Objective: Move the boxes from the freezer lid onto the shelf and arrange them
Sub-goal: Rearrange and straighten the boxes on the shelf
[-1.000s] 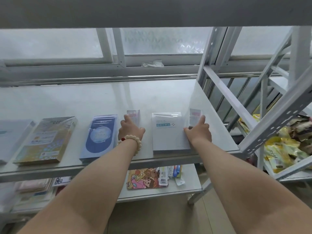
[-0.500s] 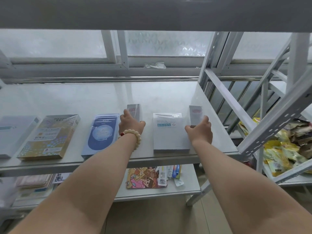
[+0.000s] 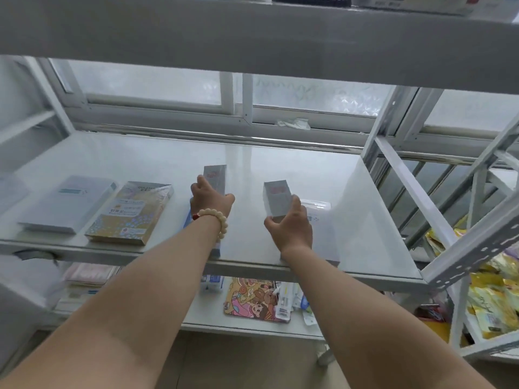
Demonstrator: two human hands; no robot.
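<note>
Nearest: lower shelf [image 3: 196, 322] with a cartoon-print pack [image 3: 252, 300] on it, not in play. Above it, both forearms cross the front lip of the shelf [image 3: 280, 169].

Left hand [image 3: 212, 202], bead bracelet [image 3: 217, 219] at the wrist, grips the lower half of the left slim box [image 3: 215, 177], upright at frame centre. Right hand [image 3: 292, 226] has its fingers [image 3: 295, 203] curled round the right slim box [image 3: 276, 196], slightly tilted over the near-left part of a white flat box [image 3: 318, 206]. Can't tell if either base is seated.

The low grips keep the red-logo faces visible and the tops free. My read: the pair is being stood up as a matched set.

Gold flat box [image 3: 130, 213] and pale flat box [image 3: 67, 204] lie flat in the front row, left of frame.

Room: open shelf surface runs behind the hands to the window frame [image 3: 168, 130]. The upper shelf beam [image 3: 252, 37] caps lift height, and the right post [image 3: 375, 136] bounds sideways travel. Freezer lid not in view.
</note>
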